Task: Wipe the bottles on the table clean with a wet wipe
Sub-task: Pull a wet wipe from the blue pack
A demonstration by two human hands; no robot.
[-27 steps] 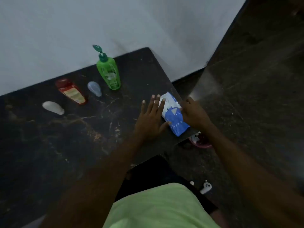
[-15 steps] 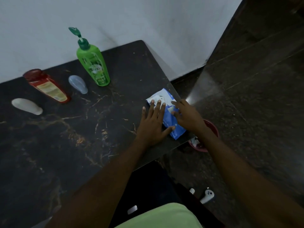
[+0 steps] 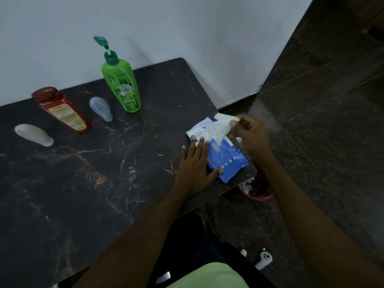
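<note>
Table (image 3: 83, 183) dark marble, gold veins, set against white wall (image 3: 187, 28); dark tiled floor (image 3: 322, 121) to right. Four bottles in row near wall: white bottle (image 3: 34, 135), red bottle (image 3: 62, 111), small clear bottle (image 3: 101, 109), green pump bottle (image 3: 121, 86). Wipe pack (image 3: 224, 159) at table's right edge. Left hand (image 3: 193, 169) flat, fingers straight, pressing pack. Right hand (image 3: 251, 136) pinches wet wipe (image 3: 222, 126), lifted partly out of pack. Pink bin (image 3: 257, 192) on floor beside table corner.

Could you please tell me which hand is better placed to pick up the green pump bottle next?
Probably the left: the left hand lies flat on the wipe pack, nearer the green pump bottle, while the right hand pinches the wet wipe.
</note>
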